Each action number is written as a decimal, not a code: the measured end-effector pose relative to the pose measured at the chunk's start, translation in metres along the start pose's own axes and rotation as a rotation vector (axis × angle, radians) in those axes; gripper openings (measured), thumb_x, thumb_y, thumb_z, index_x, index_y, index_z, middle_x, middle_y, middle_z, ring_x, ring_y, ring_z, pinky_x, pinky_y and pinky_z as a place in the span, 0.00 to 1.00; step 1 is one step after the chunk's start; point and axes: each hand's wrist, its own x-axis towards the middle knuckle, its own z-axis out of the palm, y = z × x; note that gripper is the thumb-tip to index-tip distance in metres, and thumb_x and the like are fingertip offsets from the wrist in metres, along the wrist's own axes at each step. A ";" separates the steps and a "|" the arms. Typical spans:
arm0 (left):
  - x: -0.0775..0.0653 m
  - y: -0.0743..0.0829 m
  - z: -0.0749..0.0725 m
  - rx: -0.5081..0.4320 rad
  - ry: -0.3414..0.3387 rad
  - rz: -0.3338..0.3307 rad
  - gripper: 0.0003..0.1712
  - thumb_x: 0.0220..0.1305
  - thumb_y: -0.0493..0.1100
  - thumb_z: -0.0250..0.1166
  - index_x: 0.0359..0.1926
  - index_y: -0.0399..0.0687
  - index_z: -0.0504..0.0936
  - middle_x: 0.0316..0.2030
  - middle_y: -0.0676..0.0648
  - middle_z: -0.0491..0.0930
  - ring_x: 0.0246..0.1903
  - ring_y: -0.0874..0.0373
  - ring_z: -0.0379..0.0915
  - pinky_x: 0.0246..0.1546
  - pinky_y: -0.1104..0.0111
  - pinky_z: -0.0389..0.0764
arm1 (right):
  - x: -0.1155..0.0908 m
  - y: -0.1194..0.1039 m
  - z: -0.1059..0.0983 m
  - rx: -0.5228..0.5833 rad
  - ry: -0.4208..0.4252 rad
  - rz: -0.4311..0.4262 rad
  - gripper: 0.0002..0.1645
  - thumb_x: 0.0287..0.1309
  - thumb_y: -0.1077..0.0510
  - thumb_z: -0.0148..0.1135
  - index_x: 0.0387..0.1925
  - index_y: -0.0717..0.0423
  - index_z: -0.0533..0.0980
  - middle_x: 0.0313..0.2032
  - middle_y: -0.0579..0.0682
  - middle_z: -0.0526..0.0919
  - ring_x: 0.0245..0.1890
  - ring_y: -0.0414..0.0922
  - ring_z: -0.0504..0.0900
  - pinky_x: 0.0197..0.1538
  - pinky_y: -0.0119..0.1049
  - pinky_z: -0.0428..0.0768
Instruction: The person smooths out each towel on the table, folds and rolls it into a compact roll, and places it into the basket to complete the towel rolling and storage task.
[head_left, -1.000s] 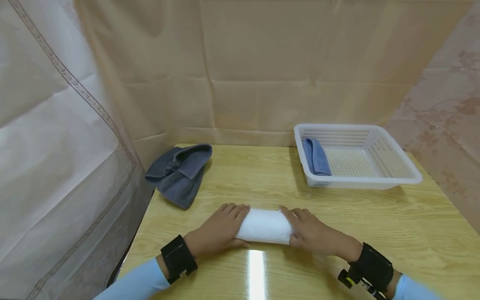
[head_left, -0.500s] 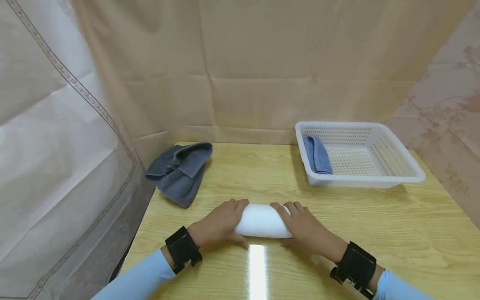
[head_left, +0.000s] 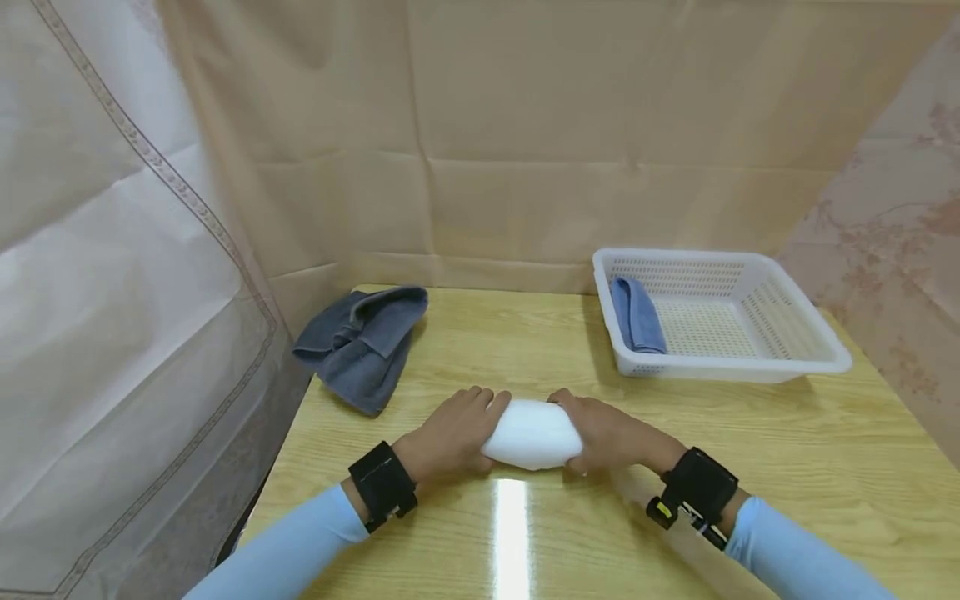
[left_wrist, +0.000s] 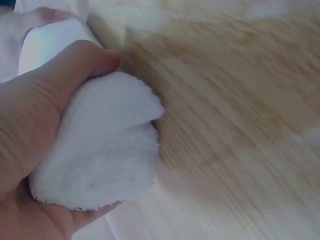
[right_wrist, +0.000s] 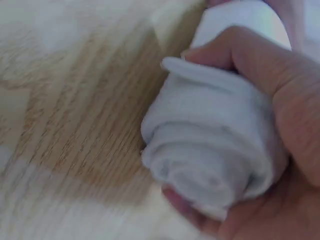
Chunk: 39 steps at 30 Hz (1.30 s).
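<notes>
A white towel point(head_left: 534, 435), rolled into a short cylinder, is held between both hands near the front middle of the table. My left hand point(head_left: 459, 432) grips its left end, thumb on the near side and fingers over the far side. At the opposite end my right hand point(head_left: 606, 433) wraps round the roll in the same way. Fuzzy edges of the rolled towel point(left_wrist: 110, 145) show in the left wrist view. Spiral layers of the towel point(right_wrist: 200, 170) are visible in the right wrist view.
A crumpled dark grey-blue towel point(head_left: 362, 350) lies at the table's left side. At the back right stands a white plastic basket point(head_left: 735, 367) with a folded blue towel point(head_left: 637, 317) inside. A beige curtain point(head_left: 525, 150) hangs behind the wooden table point(head_left: 480, 342).
Both hands have shifted slightly away from the person with the rolled towel. The right hand has turned, and the visible stretch of white roll is a little shorter and more bulged.
</notes>
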 end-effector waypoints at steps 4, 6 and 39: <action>0.003 -0.005 -0.003 -0.067 -0.020 0.007 0.50 0.41 0.57 0.83 0.61 0.40 0.70 0.43 0.44 0.78 0.41 0.51 0.77 0.43 0.58 0.81 | -0.002 -0.018 0.012 -0.332 0.131 0.101 0.51 0.39 0.47 0.85 0.60 0.59 0.67 0.49 0.60 0.77 0.47 0.60 0.78 0.48 0.60 0.77; 0.003 -0.008 -0.004 -0.092 -0.028 0.008 0.50 0.40 0.56 0.83 0.60 0.40 0.70 0.43 0.44 0.78 0.41 0.51 0.77 0.43 0.58 0.81 | 0.000 -0.026 0.019 -0.476 0.206 0.091 0.50 0.40 0.46 0.86 0.59 0.61 0.68 0.48 0.62 0.76 0.47 0.62 0.77 0.48 0.61 0.77; 0.000 -0.016 -0.004 -0.293 -0.177 -0.074 0.55 0.44 0.47 0.84 0.71 0.43 0.64 0.51 0.42 0.75 0.45 0.52 0.75 0.48 0.60 0.80 | 0.006 0.003 0.020 -0.166 0.223 -0.061 0.59 0.33 0.50 0.88 0.68 0.56 0.68 0.45 0.52 0.82 0.42 0.47 0.82 0.47 0.47 0.83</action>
